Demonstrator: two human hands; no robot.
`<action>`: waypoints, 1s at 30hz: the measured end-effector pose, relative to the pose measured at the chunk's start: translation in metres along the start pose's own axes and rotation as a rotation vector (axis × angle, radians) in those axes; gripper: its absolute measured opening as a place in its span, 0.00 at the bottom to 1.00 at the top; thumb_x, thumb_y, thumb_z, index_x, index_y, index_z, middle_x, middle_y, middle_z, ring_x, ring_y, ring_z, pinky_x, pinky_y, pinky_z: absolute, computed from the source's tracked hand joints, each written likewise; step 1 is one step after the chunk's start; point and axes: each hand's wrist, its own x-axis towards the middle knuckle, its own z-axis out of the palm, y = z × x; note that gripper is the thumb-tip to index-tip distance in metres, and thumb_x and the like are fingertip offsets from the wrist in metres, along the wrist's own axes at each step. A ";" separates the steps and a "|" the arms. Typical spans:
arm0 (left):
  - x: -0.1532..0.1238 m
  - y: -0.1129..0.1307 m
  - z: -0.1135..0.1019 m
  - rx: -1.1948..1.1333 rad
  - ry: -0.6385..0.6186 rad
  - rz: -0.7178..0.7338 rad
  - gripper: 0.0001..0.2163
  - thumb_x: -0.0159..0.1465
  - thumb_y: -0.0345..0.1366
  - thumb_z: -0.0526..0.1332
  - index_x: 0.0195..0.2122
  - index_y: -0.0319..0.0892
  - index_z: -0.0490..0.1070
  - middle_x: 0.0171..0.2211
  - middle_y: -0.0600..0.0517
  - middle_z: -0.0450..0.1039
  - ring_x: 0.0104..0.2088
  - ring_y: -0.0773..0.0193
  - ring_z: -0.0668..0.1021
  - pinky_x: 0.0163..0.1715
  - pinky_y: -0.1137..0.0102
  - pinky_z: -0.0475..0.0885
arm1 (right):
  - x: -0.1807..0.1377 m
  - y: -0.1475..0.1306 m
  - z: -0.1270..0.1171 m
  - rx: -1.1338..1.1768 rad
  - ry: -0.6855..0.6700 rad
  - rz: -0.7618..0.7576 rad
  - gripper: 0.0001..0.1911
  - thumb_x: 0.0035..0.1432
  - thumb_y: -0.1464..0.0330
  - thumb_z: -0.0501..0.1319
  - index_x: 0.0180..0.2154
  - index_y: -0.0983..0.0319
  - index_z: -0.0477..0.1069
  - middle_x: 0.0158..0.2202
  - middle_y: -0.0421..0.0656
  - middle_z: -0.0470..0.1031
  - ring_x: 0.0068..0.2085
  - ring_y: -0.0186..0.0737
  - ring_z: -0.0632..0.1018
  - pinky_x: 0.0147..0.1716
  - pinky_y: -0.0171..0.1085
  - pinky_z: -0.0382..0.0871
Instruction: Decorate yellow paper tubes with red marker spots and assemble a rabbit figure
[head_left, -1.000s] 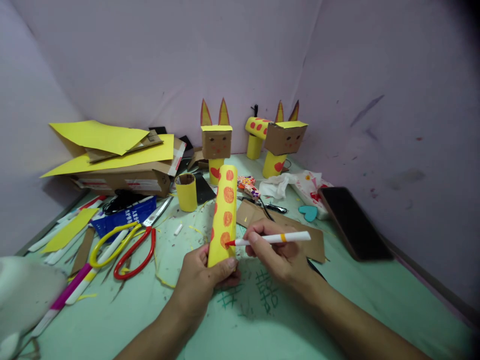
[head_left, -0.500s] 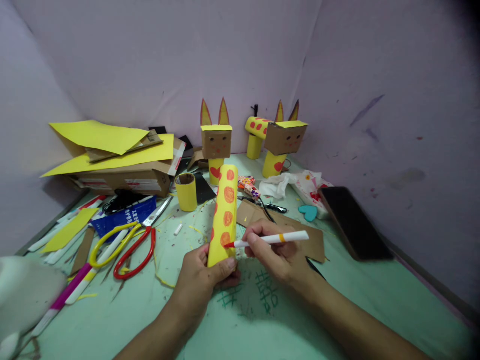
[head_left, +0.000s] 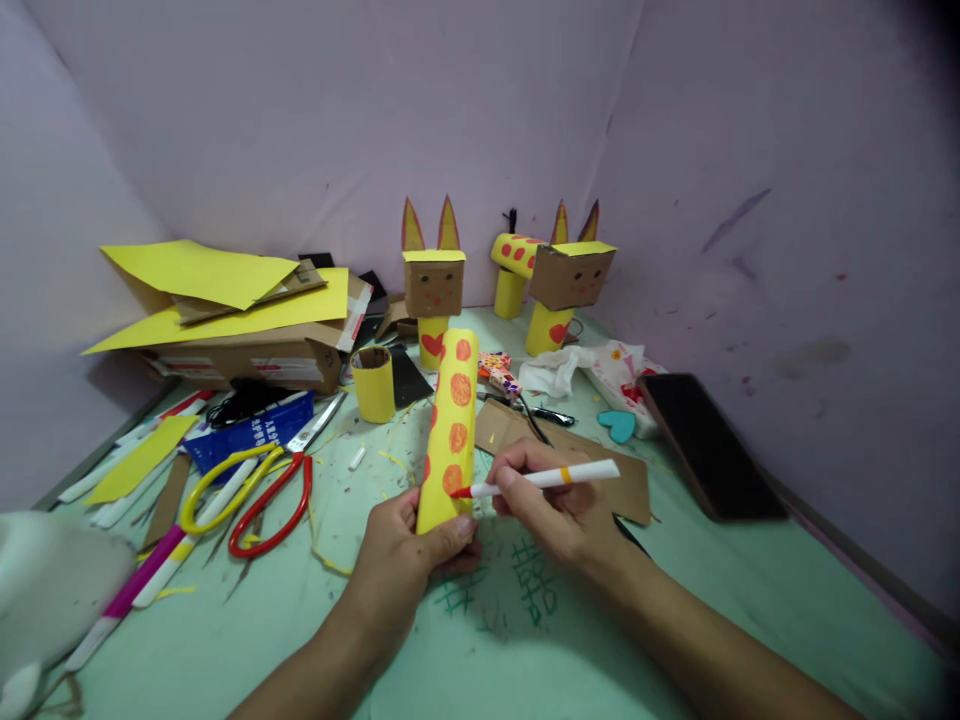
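Observation:
A yellow paper-covered tube (head_left: 448, 455) with orange-red spots stands tilted in front of me. Around its lower end wraps my left hand (head_left: 409, 550), thumb across the front. My right hand (head_left: 551, 505) grips a white marker pen (head_left: 551, 477) with a red tip and an orange band. The tip touches the lowest front spot on the tube. Behind the tube stands a cardboard figure (head_left: 433, 285) with pointed ears, a drawn face and a red heart; the tube hides part of its base.
A second cardboard figure (head_left: 570, 277) stands back right. Left lie red-and-yellow scissors (head_left: 270, 505), markers, a blue packet (head_left: 255, 430) and stacked yellow card (head_left: 202, 272). A short yellow tube (head_left: 373, 385) is left of centre. A phone (head_left: 709, 445) and cardboard strip (head_left: 626, 483) lie right.
Almost nothing differs. The tube and both hands have shifted very slightly to the right, with the marker tip still on the same spot.

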 end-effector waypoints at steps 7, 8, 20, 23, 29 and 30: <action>-0.004 0.003 0.003 -0.023 0.018 0.018 0.16 0.43 0.37 0.72 0.29 0.35 0.72 0.20 0.53 0.71 0.23 0.67 0.73 0.23 0.72 0.72 | 0.001 0.004 0.000 0.018 0.011 0.017 0.09 0.57 0.66 0.53 0.27 0.61 0.67 0.20 0.39 0.70 0.22 0.34 0.69 0.20 0.32 0.62; -0.005 0.004 0.004 -0.022 0.024 0.016 0.16 0.42 0.37 0.72 0.29 0.35 0.72 0.20 0.53 0.71 0.23 0.67 0.73 0.23 0.72 0.72 | 0.001 0.004 0.001 0.024 0.021 0.011 0.09 0.58 0.66 0.54 0.27 0.61 0.68 0.21 0.39 0.70 0.22 0.34 0.70 0.21 0.32 0.63; 0.001 -0.002 -0.002 -0.005 0.008 0.002 0.17 0.44 0.37 0.71 0.32 0.34 0.71 0.21 0.53 0.72 0.23 0.66 0.74 0.23 0.73 0.73 | -0.001 0.007 0.001 0.050 0.051 0.015 0.10 0.59 0.65 0.53 0.29 0.62 0.67 0.22 0.39 0.69 0.24 0.34 0.70 0.23 0.33 0.63; 0.000 -0.001 -0.001 0.002 0.007 0.008 0.17 0.44 0.36 0.71 0.32 0.33 0.71 0.22 0.52 0.72 0.23 0.67 0.74 0.23 0.73 0.73 | 0.000 0.008 0.001 0.066 0.049 0.041 0.10 0.59 0.66 0.53 0.28 0.61 0.67 0.21 0.39 0.69 0.24 0.34 0.69 0.23 0.33 0.63; -0.004 0.004 0.002 0.022 0.023 0.011 0.16 0.45 0.37 0.70 0.32 0.33 0.71 0.24 0.50 0.74 0.25 0.65 0.76 0.25 0.72 0.74 | 0.001 0.011 0.003 0.111 0.078 0.061 0.09 0.59 0.65 0.54 0.29 0.61 0.67 0.22 0.39 0.69 0.24 0.35 0.70 0.24 0.33 0.63; -0.005 0.005 0.002 0.020 0.027 0.011 0.15 0.45 0.37 0.70 0.32 0.33 0.71 0.24 0.50 0.74 0.25 0.65 0.76 0.25 0.72 0.74 | 0.001 0.011 0.003 0.113 0.080 0.062 0.09 0.58 0.65 0.54 0.29 0.61 0.68 0.22 0.39 0.69 0.24 0.35 0.70 0.24 0.33 0.64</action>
